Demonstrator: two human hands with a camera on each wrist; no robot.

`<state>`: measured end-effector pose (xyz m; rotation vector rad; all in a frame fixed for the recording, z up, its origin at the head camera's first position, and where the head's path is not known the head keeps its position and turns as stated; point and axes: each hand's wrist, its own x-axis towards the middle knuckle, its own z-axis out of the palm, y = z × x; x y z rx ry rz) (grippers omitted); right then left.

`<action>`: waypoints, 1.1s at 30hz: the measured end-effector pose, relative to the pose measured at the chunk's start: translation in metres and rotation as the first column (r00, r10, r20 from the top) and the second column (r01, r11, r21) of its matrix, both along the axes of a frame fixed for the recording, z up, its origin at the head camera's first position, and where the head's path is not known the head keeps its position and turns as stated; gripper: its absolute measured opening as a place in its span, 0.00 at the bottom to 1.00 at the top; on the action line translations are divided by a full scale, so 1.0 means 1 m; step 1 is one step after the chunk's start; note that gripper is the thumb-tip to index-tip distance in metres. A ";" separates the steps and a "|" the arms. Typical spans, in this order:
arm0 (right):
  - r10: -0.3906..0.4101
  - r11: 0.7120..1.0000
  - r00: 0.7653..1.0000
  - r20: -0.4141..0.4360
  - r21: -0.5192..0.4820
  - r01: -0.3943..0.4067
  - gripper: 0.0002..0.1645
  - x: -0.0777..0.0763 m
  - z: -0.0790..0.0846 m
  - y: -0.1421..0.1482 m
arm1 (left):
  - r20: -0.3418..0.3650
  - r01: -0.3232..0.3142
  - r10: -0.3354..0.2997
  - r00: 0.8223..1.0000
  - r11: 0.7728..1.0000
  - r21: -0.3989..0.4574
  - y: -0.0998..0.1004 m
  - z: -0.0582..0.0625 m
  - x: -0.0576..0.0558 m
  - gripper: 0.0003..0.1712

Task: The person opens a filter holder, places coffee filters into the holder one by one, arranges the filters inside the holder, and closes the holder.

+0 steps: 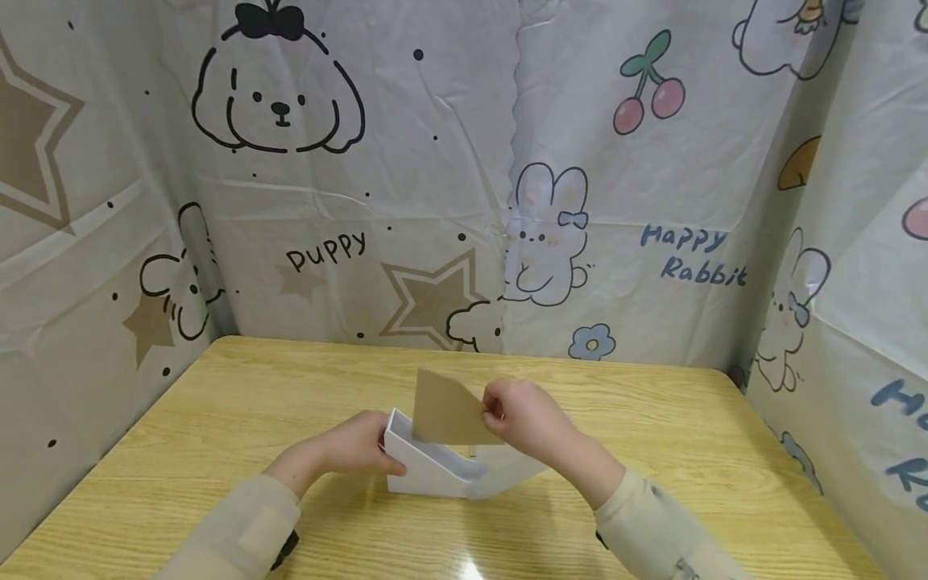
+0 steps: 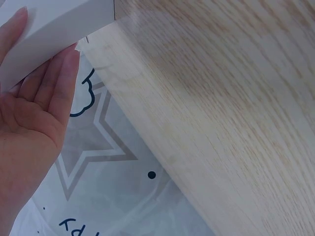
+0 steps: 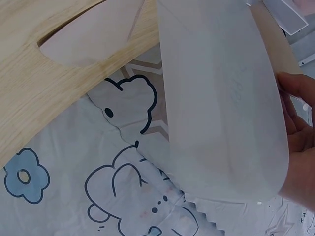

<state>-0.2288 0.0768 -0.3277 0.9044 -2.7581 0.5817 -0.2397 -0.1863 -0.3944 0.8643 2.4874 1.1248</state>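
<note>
Gripping white holder (image 1: pixel 426 474), left hand (image 1: pixel 362 443); pinching brown sheet (image 1: pixel 445 411), right hand (image 1: pixel 527 417)

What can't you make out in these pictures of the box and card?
Card's right end: head view, covered by the right hand.
Fingertips of the left hand: head view, behind the box.
Rest of the box: left wrist view, cut off by the top and left edges.
Rest of the right hand: right wrist view, cut off by the right edge.
</note>
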 end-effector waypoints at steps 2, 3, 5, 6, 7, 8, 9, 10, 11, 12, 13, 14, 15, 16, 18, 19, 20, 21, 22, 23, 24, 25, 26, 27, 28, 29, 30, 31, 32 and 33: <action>-0.002 1.000 1.000 0.011 0.010 0.002 0.06 0.000 -0.001 -0.001 | 0.001 -0.001 0.001 1.000 1.000 -0.004 0.000 0.001 0.000 0.19; -0.001 1.000 1.000 0.016 0.015 0.001 0.06 0.000 -0.002 -0.001 | 0.002 0.000 0.000 1.000 1.000 -0.003 0.000 0.001 0.001 0.19; 0.001 1.000 1.000 0.019 0.024 -0.002 0.07 0.000 -0.003 -0.002 | 0.003 0.001 -0.001 1.000 1.000 -0.004 0.000 0.001 0.001 0.19; 0.004 1.000 1.000 0.017 0.030 -0.004 0.07 0.000 -0.004 -0.003 | 0.004 0.000 0.000 1.000 1.000 -0.004 0.000 0.002 0.001 0.19; 0.008 0.999 1.000 0.012 0.036 -0.008 0.07 0.000 -0.005 -0.003 | 0.003 0.001 -0.001 1.000 1.000 -0.005 0.000 0.002 0.001 0.19; 0.013 0.999 1.000 0.004 0.040 -0.013 0.07 0.000 -0.006 -0.004 | 0.003 0.002 -0.002 1.000 1.000 -0.004 0.001 0.002 0.001 0.19; 0.018 0.999 1.000 -0.006 0.046 -0.018 0.08 0.000 -0.007 -0.005 | 0.003 0.003 -0.003 1.000 1.000 -0.003 0.001 0.002 0.001 0.19; 0.022 0.998 1.000 -0.012 0.051 -0.021 0.08 0.000 -0.007 -0.006 | 0.002 0.002 -0.002 1.000 1.000 -0.005 0.001 0.002 0.001 0.19; 0.026 0.998 1.000 -0.018 0.056 -0.025 0.08 0.000 -0.008 -0.006 | 0.002 0.003 -0.003 1.000 1.000 -0.003 0.001 0.002 0.001 0.19; 0.032 0.998 0.999 -0.023 0.060 -0.031 0.08 0.000 -0.009 -0.007 | 0.003 0.006 -0.006 1.000 1.000 0.001 0.001 0.002 0.002 0.19; 0.036 0.997 0.999 -0.025 0.063 -0.034 0.08 0.000 -0.010 -0.008 | 0.005 0.009 -0.009 1.000 1.000 0.006 0.001 0.002 0.002 0.19; 0.038 0.997 0.999 -0.029 0.067 -0.036 0.08 0.000 -0.011 -0.009 | 0.009 0.010 -0.010 1.000 1.000 0.011 0.001 0.002 0.002 0.19; 0.038 0.997 0.999 -0.030 0.071 -0.036 0.09 0.000 -0.012 -0.009 | 0.010 0.010 -0.010 1.000 1.000 0.015 0.001 0.002 0.002 0.18; 0.036 0.997 0.999 -0.028 0.072 -0.034 0.09 0.000 -0.013 -0.010 | 0.012 0.010 -0.010 1.000 1.000 0.019 0.002 0.002 0.002 0.18; 0.034 0.997 0.999 -0.030 0.073 -0.032 0.10 -0.001 -0.015 -0.011 | 0.014 0.011 -0.011 1.000 1.000 0.026 0.002 0.003 0.002 0.17; 0.030 0.997 0.999 -0.026 0.074 -0.028 0.10 -0.001 -0.016 -0.012 | 0.014 0.008 -0.009 1.000 1.000 0.025 0.002 0.003 0.002 0.17; 0.028 0.997 0.999 -0.025 0.074 -0.026 0.11 -0.001 -0.016 -0.013 | 0.014 0.006 -0.006 1.000 1.000 0.025 0.002 0.003 0.002 0.17; 0.026 0.997 0.999 -0.022 0.077 -0.024 0.11 -0.001 -0.017 -0.014 | 0.013 0.005 -0.006 1.000 1.000 0.023 0.002 0.003 0.002 0.17; 0.024 0.997 1.000 -0.016 0.077 -0.023 0.11 0.000 -0.018 -0.014 | 0.014 0.005 -0.006 1.000 1.000 0.023 0.002 0.004 0.002 0.17; 0.024 0.997 1.000 -0.011 0.079 -0.024 0.11 0.000 -0.018 -0.015 | 0.014 0.006 -0.006 1.000 1.000 0.022 0.002 0.004 0.002 0.17; 0.024 0.996 1.000 -0.005 0.081 -0.024 0.11 0.000 -0.019 -0.016 | 0.014 0.006 -0.006 1.000 1.000 0.021 0.002 0.004 0.002 0.17; 0.024 0.996 1.000 -0.002 0.087 -0.024 0.11 0.000 -0.020 -0.017 | 0.014 0.007 -0.007 1.000 1.000 0.020 0.002 0.004 0.002 0.18; 0.025 0.996 1.000 0.000 0.091 -0.025 0.11 0.000 -0.020 -0.017 | 0.014 0.007 -0.007 1.000 1.000 0.020 0.002 0.005 0.002 0.18; 0.026 0.995 1.000 0.001 0.095 -0.026 0.12 0.000 -0.021 -0.018 | 0.013 0.008 -0.008 1.000 1.000 0.019 0.002 0.005 0.003 0.18; 0.028 0.995 1.000 0.001 0.099 -0.028 0.12 0.001 -0.022 -0.019 | 0.011 0.008 -0.008 1.000 1.000 0.018 0.002 0.005 0.003 0.18; 0.030 0.994 1.000 -0.005 0.104 -0.029 0.13 0.000 -0.023 -0.019 | 0.011 0.009 -0.009 1.000 1.000 0.018 0.002 0.005 0.003 0.18; 0.031 0.994 0.999 -0.007 0.106 -0.030 0.13 0.000 -0.024 -0.020 | 0.011 0.010 -0.010 1.000 1.000 0.017 0.002 0.005 0.003 0.18; 0.035 0.993 0.999 -0.014 0.110 -0.033 0.14 0.000 -0.025 -0.020 | 0.012 0.010 -0.010 1.000 1.000 0.018 0.003 0.005 0.003 0.18; 0.040 0.993 0.999 -0.022 0.112 -0.037 0.15 0.000 -0.026 -0.020 | 0.014 0.011 -0.011 1.000 1.000 0.019 0.003 0.005 0.003 0.18; 0.044 0.993 0.999 -0.031 0.113 -0.041 0.16 0.000 -0.028 -0.020 | 0.015 0.013 -0.013 1.000 1.000 0.019 0.003 0.005 0.003 0.18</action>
